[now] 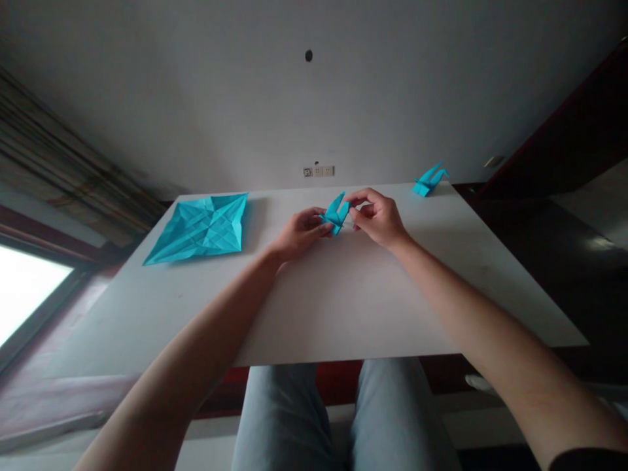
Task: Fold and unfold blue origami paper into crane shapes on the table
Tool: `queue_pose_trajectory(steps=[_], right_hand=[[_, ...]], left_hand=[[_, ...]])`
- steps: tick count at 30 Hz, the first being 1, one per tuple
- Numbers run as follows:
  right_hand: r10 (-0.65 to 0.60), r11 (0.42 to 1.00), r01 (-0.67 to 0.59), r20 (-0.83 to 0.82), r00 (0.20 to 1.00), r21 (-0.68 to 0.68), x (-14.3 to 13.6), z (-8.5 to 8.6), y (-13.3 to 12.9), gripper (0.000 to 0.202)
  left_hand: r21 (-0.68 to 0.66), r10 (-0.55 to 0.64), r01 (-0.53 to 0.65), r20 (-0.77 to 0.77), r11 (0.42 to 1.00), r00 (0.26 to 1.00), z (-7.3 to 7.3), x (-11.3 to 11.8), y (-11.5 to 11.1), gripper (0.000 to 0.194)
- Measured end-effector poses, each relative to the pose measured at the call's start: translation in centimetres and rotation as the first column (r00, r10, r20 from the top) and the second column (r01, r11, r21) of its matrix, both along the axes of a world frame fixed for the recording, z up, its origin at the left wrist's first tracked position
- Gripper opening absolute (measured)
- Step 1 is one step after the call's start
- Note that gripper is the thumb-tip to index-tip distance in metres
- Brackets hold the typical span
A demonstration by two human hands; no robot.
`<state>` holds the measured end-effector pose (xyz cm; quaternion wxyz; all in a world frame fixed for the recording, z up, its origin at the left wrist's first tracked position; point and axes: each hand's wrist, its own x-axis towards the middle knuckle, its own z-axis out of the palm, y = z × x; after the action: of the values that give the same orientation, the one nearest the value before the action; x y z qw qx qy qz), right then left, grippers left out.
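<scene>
A blue origami crane is held just above the white table, between my two hands. My left hand pinches its left side between thumb and fingers. With thumb and forefinger, my right hand grips the folded tip on the crane's right side. One pointed flap of the crane sticks up between the hands. Another blue origami crane stands near the table's far right corner, apart from both hands. To the left lies a creased blue sheet of paper, opened out, its corners slightly raised.
The white table reaches to the wall, which has sockets low down behind my hands. A curtain and a bright window are on the left. My legs are under the near edge.
</scene>
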<state>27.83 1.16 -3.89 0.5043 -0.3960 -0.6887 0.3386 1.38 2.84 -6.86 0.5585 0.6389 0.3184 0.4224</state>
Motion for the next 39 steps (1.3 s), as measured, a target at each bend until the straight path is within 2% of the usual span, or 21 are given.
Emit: queue_pose_trajectory(steps=[6, 11, 17, 22, 27, 33, 39], right_hand=[[-0.078, 0.996, 0.074, 0.083, 0.993, 0.051, -0.2, 1.0, -0.4, 0.031], [-0.069, 0.997, 0.067, 0.062, 0.996, 0.046, -0.2, 1.0, -0.2, 0.038], [-0.074, 0.993, 0.065, 0.089, 0.993, 0.097, -0.1, 0.8, 0.0, 0.035], [-0.097, 0.995, 0.097, 0.009, 0.995, 0.003, -0.2, 0.5, 0.4, 0.06], [-0.025, 0.997, 0.02, -0.076, 0.997, -0.069, -0.6, 0.0, 1.0, 0.073], [0.001, 0.992, -0.013, -0.097, 0.995, -0.124, -0.6, -0.4, 1.1, 0.071], [0.008, 0.994, -0.012, -0.043, 0.999, -0.108, -0.6, -1.0, 1.4, 0.062]], left_hand=[[-0.003, -0.016, 0.016, 0.0, 1.0, 1.0, -0.4, -0.3, 0.2, 0.057], [0.004, -0.005, 0.005, -0.046, 1.0, 0.999, -0.1, -0.3, 0.0, 0.052], [0.048, 0.024, -0.02, -0.09, 0.999, 0.996, 0.1, -0.3, -0.1, 0.042], [0.08, 0.037, -0.028, -0.116, 0.996, 0.993, 0.1, -0.2, -0.1, 0.039], [0.096, 0.037, -0.024, -0.133, 0.995, 0.99, -0.1, -0.2, -0.1, 0.039], [0.113, 0.056, -0.047, -0.079, 0.993, 0.995, -1.0, -0.1, 0.4, 0.043], [0.155, 0.098, -0.091, -0.043, 0.984, 0.994, -2.0, -0.1, 1.1, 0.032]])
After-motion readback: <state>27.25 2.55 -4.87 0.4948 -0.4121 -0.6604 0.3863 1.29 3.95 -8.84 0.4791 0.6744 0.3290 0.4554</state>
